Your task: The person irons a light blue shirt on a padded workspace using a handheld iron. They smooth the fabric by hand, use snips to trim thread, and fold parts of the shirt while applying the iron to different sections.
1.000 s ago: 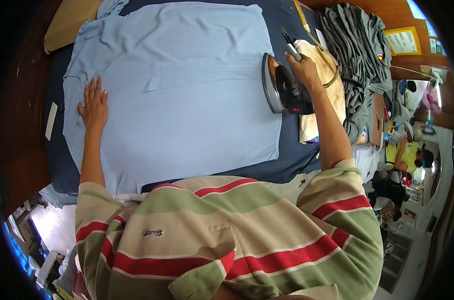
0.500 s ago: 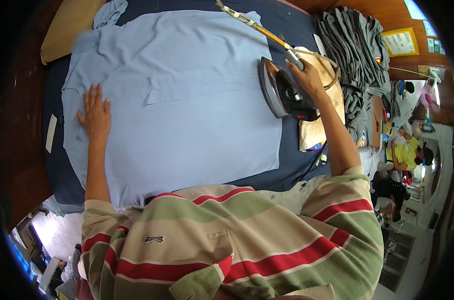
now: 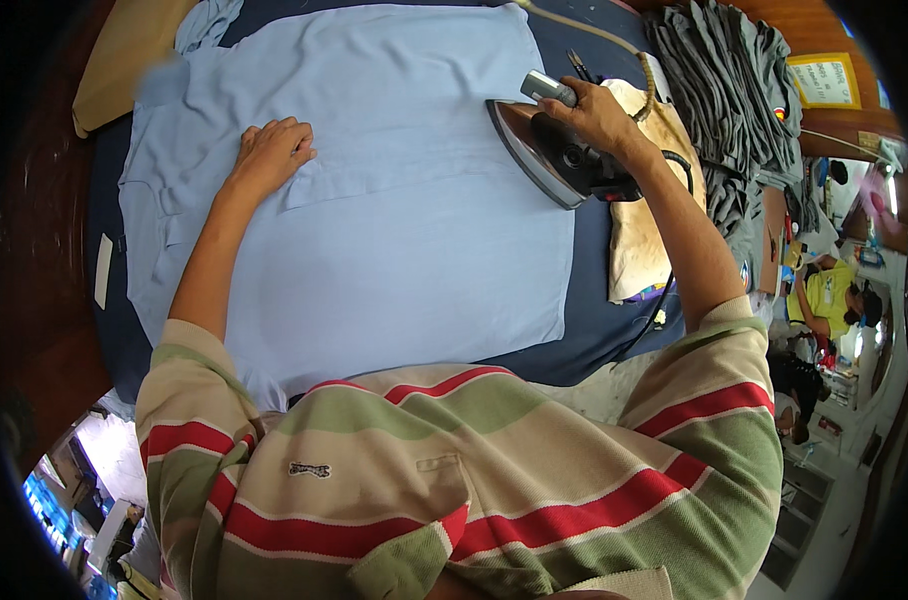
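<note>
A yellow rectangular sign hangs on the wooden wall at upper right, beside a stack of folded grey garments. The left hand lies flat, fingers spread, on the light-blue cotton shirt spread over the dark-blue padded worktop. The right hand is clamped around the handle of the black-and-silver electric iron, tilted at the shirt's right edge.

Shirt matt smooth cloth; iron soleplate glossy metal.

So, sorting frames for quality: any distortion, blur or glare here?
Head view: fisheye bends the table edges, black corners; shirt, iron and both hands, left, right, sharp; bright, washed-out daylight at the right rim.
</note>
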Demonstrator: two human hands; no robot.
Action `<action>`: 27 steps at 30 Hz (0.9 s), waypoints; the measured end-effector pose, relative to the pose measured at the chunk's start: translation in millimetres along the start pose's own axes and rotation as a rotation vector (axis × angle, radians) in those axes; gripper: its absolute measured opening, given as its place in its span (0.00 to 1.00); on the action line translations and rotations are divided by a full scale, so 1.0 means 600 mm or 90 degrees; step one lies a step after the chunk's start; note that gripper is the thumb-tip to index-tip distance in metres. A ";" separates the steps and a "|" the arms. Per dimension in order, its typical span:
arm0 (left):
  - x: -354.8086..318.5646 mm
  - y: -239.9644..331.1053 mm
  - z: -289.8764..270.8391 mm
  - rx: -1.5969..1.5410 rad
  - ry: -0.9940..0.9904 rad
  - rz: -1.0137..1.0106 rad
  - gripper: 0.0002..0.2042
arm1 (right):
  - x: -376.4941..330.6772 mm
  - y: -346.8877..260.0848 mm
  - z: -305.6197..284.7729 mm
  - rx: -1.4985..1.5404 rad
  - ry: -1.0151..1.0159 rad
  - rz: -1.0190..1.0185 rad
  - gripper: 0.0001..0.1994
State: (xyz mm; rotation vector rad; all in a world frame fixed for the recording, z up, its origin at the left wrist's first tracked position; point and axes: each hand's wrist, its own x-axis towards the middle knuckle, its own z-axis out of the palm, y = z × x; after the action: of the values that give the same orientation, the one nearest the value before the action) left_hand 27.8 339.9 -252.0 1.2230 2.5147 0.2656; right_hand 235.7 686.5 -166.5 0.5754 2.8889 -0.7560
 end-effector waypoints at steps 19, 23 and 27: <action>0.025 0.177 0.131 -0.034 0.206 0.105 0.20 | 0.018 -0.032 0.009 -0.072 -0.061 -0.067 0.27; 0.023 0.178 0.120 -0.041 0.156 0.092 0.23 | 0.013 -0.023 0.003 -0.003 -0.037 -0.114 0.27; 0.027 0.190 0.113 -0.042 0.156 0.080 0.21 | 0.013 -0.019 0.010 -0.016 -0.043 -0.100 0.28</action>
State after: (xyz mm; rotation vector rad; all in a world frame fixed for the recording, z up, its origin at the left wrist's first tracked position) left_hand 126.5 423.9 -283.2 1.3993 2.6101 0.5554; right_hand 224.2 676.9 -168.4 0.3165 2.9022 -0.7427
